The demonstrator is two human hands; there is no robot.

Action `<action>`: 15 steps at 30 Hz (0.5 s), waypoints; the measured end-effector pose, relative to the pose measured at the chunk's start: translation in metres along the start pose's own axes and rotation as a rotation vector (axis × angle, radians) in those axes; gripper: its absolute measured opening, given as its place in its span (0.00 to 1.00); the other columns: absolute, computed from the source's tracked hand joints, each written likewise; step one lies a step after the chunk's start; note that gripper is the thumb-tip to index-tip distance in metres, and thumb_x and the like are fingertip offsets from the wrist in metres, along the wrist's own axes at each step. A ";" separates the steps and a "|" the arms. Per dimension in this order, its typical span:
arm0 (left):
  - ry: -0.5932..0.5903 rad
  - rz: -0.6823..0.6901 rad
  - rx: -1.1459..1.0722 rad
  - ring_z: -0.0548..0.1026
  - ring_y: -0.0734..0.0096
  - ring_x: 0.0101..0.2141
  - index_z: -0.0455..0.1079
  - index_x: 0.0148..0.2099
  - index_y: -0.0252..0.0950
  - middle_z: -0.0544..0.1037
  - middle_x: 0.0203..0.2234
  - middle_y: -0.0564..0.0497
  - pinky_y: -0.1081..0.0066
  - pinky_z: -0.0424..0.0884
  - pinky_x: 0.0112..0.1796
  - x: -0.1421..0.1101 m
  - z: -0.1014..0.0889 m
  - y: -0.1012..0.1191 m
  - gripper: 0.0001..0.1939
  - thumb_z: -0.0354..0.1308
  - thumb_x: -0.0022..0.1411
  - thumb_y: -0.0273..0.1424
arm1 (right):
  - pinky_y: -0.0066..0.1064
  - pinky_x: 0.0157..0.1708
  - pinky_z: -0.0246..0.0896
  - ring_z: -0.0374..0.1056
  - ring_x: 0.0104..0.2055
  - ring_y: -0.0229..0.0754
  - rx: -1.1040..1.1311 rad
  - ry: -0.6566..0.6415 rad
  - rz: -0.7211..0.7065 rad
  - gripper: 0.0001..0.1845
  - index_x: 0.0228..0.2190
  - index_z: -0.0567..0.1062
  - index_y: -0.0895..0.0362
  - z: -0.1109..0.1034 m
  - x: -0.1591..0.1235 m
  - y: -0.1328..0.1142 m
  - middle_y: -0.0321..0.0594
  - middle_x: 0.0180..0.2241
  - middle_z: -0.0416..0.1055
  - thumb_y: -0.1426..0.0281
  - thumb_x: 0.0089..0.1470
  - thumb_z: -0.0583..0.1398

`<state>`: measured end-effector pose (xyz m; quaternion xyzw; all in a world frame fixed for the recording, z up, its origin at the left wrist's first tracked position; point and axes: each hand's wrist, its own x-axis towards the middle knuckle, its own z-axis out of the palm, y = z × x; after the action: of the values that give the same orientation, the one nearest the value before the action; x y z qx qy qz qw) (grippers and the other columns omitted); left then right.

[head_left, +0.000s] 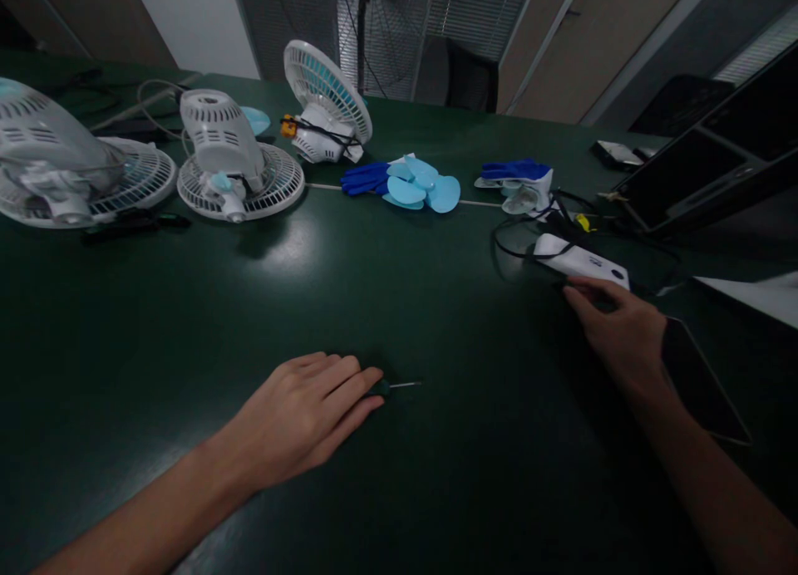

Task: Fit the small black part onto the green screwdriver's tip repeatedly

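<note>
My left hand point(317, 409) is closed around a small screwdriver point(381, 387) on the dark green table. Its thin metal shaft points right, and most of the handle is hidden under my fingers. Over on the right, my right hand point(623, 330) has thumb and fingers brought together close to the table. A dark bit shows by the fingertips, too dim to make out. Just beyond those fingers lies a white oblong device point(579, 261) with a black cable point(517, 255). A dark flat tablet-like thing point(701, 384) lies partly under my right forearm.
Two white fans point(221, 155) point(75, 164) lie face down at the left; another fan point(327, 101) stands tilted behind. Light blue fan blades point(421, 184) and blue gloves point(365, 179) point(514, 170) lie along the back. A dark cabinet-like box point(704, 151) stands at right.
</note>
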<state>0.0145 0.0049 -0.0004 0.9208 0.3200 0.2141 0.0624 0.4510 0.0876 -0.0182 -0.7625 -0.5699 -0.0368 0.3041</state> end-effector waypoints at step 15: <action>0.022 -0.002 -0.003 0.75 0.67 0.33 0.68 0.56 0.33 0.76 0.37 0.49 0.64 0.74 0.33 0.003 -0.002 0.001 0.14 0.52 0.72 0.30 | 0.33 0.46 0.71 0.72 0.48 0.40 0.396 -0.608 -0.552 0.16 0.52 0.75 0.47 -0.032 -0.082 -0.112 0.38 0.50 0.74 0.67 0.62 0.60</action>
<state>0.0160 0.0057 0.0027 0.9180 0.3213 0.2246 0.0605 0.3321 0.0202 0.0214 -0.4855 -0.8112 0.2188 0.2417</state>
